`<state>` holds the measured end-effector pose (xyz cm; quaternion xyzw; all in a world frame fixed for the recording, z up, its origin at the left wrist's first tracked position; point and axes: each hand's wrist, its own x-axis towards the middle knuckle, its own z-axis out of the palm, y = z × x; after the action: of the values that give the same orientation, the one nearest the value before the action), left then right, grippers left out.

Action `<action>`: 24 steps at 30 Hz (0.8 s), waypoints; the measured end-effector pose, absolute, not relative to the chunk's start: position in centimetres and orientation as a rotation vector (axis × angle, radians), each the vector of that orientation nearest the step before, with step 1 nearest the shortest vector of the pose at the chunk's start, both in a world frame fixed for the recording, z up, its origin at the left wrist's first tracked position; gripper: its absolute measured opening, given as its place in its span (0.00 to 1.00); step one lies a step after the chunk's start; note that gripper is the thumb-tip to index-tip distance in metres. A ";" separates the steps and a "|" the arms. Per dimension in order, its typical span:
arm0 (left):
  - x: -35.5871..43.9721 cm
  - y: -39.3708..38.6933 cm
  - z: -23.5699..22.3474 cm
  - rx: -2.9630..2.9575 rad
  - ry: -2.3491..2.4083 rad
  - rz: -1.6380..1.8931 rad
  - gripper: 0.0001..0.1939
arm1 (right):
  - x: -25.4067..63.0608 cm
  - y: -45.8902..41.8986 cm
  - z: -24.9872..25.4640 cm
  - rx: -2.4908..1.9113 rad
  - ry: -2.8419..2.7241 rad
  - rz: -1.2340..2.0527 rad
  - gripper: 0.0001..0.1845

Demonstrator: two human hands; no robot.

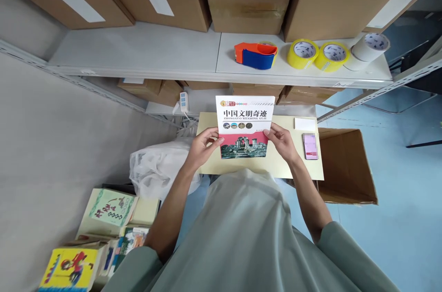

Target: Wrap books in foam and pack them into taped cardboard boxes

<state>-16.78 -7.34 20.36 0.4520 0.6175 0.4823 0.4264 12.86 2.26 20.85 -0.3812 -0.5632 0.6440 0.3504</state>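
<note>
A thin book (246, 127) with a white and pink cover, Chinese lettering and a picture of stone ruins is held up over the pale yellow tabletop (235, 170). My left hand (206, 145) grips its left edge, thumb on the front cover. On the opposite edge, my right hand (280, 141) pinches it with the thumb in front too. The fingers behind the book are partly hidden. Right of my right hand, a phone (310, 146) with a lit pink screen lies on the table, just below a small white box-like item (305, 124).
A shelf (145, 48) ahead carries cardboard boxes (248, 6), a tape dispenser (257, 55) and several tape rolls (303, 54). An open carton (345, 167) stands at right. To the left are a white plastic bag (155, 167) and stacked books (113, 209).
</note>
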 end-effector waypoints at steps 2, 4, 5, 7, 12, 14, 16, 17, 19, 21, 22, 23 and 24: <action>-16.8 -7.5 20.9 1.218 1.609 1.241 0.22 | 13.0 2.3 21.2 -0.970 -1.516 1.575 0.30; -16.8 -7.7 21.7 1.328 1.661 1.276 0.18 | 13.2 2.3 21.4 -0.918 -1.590 1.488 0.24; -16.7 -7.9 22.2 1.391 1.673 1.294 0.16 | 13.3 2.2 21.5 -0.886 -1.627 1.457 0.21; -16.5 -8.1 23.2 1.507 1.682 1.337 0.15 | 13.4 1.9 21.6 -0.839 -1.686 1.421 0.18; -16.1 -8.3 24.7 1.598 1.708 1.434 0.18 | 13.2 1.0 21.7 -0.823 -1.692 1.402 0.14; -16.0 -8.5 24.8 1.593 1.692 1.428 0.17 | 13.3 0.9 21.8 -0.851 -1.681 1.378 0.16; -16.0 -8.7 24.5 1.549 1.677 1.388 0.15 | 13.5 1.0 21.8 -0.888 -1.678 1.358 0.18; -16.0 -8.9 24.3 1.510 1.676 1.359 0.15 | 13.6 1.1 21.8 -0.900 -1.681 1.356 0.19; -16.1 -9.2 23.7 1.410 1.708 1.317 0.15 | 13.8 1.1 21.6 -0.936 -1.671 1.354 0.21; -16.2 -9.4 23.0 1.317 1.751 1.308 0.19 | 13.9 1.1 21.1 -0.977 -1.630 1.372 0.25; -16.3 -9.4 22.6 1.280 1.758 1.305 0.20 | 13.9 1.0 20.8 -0.997 -1.603 1.391 0.27; -16.4 -9.4 22.3 1.252 1.748 1.293 0.20 | 13.9 0.9 20.6 -1.016 -1.577 1.413 0.30; -16.5 -9.3 22.1 1.235 1.718 1.269 0.20 | 13.9 0.9 20.3 -1.029 -1.562 1.434 0.32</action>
<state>-16.52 -9.32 22.09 0.4724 0.6571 0.4854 0.3308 13.93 0.86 20.27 -0.4036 -0.6125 0.5620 0.3823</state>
